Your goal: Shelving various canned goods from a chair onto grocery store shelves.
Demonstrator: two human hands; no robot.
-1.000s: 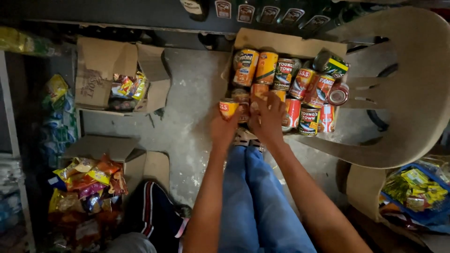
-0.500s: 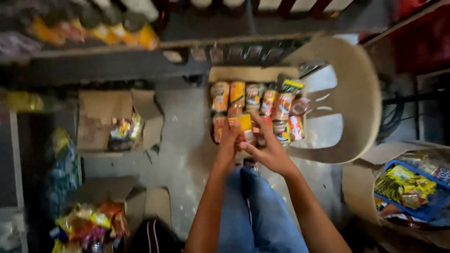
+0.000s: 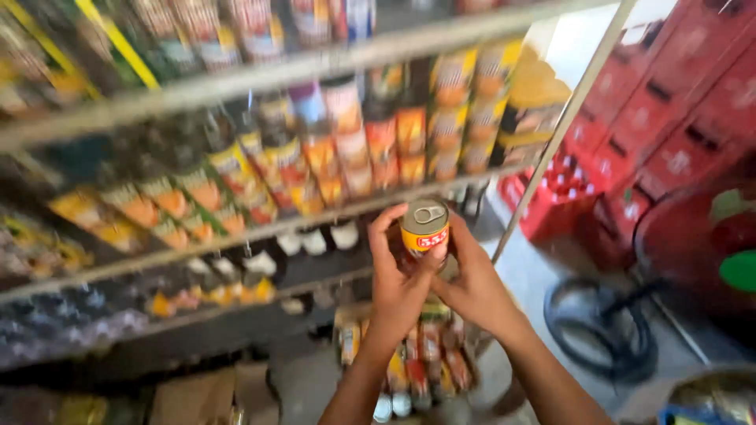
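Shelves [image 3: 260, 224] of tins stand behind as both hands, left [image 3: 398, 279] and right [image 3: 472, 287], clamp fingers round a can [image 3: 425, 228], probably rigid, weighty, smooth-sided; its wall grips best.

2 bare forearms — no sleeves, no rings or watch visible; left grip [image 3: 398, 287], right grip [image 3: 472, 287] ungloved.

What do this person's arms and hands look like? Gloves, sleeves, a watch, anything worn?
Nothing worn shows. The left hand and right hand are bare, with no gloves, and I see no rings in this blurred view. Both forearms are uncovered to the picture's lower edge: no sleeves, watch or wristbands.
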